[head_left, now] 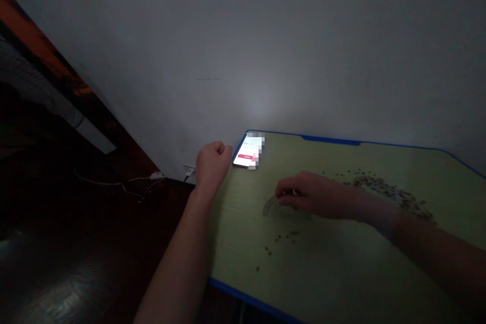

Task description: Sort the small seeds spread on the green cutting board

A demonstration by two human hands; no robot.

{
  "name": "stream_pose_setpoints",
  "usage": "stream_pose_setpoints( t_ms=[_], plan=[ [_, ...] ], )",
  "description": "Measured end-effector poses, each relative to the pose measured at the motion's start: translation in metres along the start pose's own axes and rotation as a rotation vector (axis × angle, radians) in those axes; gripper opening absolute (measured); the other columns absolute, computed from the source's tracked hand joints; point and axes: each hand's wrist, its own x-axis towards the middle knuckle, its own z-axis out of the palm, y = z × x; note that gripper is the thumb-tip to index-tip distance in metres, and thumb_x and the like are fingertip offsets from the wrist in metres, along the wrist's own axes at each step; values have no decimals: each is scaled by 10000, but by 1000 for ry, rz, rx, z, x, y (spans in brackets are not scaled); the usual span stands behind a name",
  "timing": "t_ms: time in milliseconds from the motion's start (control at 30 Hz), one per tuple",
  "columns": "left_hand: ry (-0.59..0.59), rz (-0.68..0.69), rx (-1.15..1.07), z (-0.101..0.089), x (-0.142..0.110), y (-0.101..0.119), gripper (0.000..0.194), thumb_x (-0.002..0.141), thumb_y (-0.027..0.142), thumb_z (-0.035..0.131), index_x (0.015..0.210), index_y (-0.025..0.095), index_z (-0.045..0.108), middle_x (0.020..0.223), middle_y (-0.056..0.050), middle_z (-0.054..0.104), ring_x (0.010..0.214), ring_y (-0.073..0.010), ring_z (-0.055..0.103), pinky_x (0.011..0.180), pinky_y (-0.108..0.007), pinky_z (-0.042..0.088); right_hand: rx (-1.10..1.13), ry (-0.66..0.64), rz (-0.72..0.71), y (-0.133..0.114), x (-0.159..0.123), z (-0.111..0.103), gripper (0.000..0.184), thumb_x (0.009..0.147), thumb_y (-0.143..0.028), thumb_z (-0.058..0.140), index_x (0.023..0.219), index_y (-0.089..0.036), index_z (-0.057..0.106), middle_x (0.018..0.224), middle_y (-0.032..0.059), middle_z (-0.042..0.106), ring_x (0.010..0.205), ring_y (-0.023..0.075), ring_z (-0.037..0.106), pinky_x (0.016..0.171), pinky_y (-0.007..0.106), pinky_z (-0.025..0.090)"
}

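Observation:
My left hand [213, 162] is closed in a fist at the left edge of the table, beside a lit phone [245, 151] lying on the tabletop. Whether anything is inside the fist is hidden. Over the table, my right hand [299, 193] has its thumb and fingers brought together in a pinch; anything between them is too small or dark to make out. Faint curved grey lines [269, 205] show by its fingertips. Several small dark bean-like pieces [287, 236] lie scattered below that hand. Beyond my right forearm spreads a larger pile of the same pieces [393, 192].
The yellowish tabletop [341, 273] has a blue rim and stands against a grey wall [322, 50]. White cables [132, 182] and a plug [189, 173] are at the lower left, above a dark floor. A fan [41, 81] stands far left. The light is dim.

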Motion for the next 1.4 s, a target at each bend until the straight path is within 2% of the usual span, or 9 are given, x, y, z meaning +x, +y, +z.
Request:
stream_pose_setpoints(
  t_ms=[233, 667, 933, 1200, 1400],
  plan=[
    [-12, -6, -12, -1, 0, 2, 295, 694, 233, 466, 482, 205, 263, 485, 59, 221, 468, -92, 259, 471, -266, 173, -6, 18, 158, 16, -32, 4, 182, 882, -267, 491, 794, -175, 620, 698, 18, 615, 600, 124, 523, 555, 241, 356],
    [-9, 10, -26, -1, -1, 3, 306, 687, 245, 471, 474, 204, 255, 482, 59, 213, 455, -89, 250, 466, -268, 171, 45, -1, 229, 22, -51, 33, 198, 871, -294, 497, 740, -181, 594, 623, -6, 558, 568, 122, 503, 518, 242, 339],
    [-17, 4, -13, 0, 0, 2, 297, 697, 254, 467, 485, 207, 264, 496, 54, 229, 468, -92, 259, 467, -268, 185, 47, -32, 260, 16, -54, 36, 190, 868, -288, 505, 738, -182, 595, 609, -12, 558, 554, 117, 495, 516, 240, 338],
    [-10, 8, -33, 0, 0, 2, 290, 686, 241, 464, 486, 208, 257, 493, 54, 218, 467, -94, 250, 471, -269, 180, 15, 57, 271, 15, -45, 32, 200, 869, -295, 499, 762, -181, 623, 669, 15, 616, 608, 140, 540, 555, 259, 361],
    [-5, 17, -37, 0, 0, 1, 292, 686, 238, 467, 483, 206, 259, 489, 56, 218, 463, -90, 245, 469, -270, 178, 12, 49, 279, 9, -41, 31, 201, 868, -288, 501, 777, -171, 637, 678, 24, 629, 612, 143, 552, 560, 259, 370]
  ],
)
